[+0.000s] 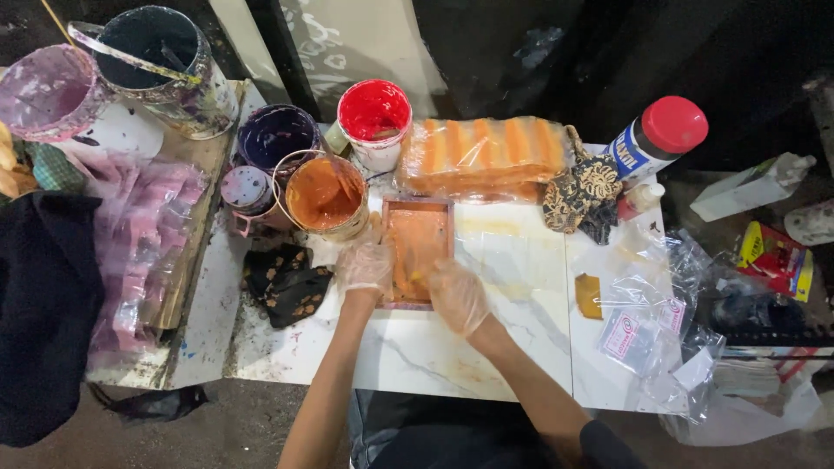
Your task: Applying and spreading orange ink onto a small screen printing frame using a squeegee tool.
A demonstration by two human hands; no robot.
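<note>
**Wet orange frame, crowded far edge**

My left hand [365, 265] lies flat on the left side of the orange-coated frame [418, 250], fingers spread; my right hand [458, 295] presses inside it, fingers curled together on something I cannot make out. The frame sits mid-surface [434, 356]. The near edge is bare, with room rightward too. Just beyond, the orange paint bucket [326, 198] touches the frame's corner; a push could tip it.

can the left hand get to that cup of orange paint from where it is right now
Probably yes: the left hand rests on the wooden frame's left edge, and the orange paint cup stands just beyond it with nothing between them.
</note>
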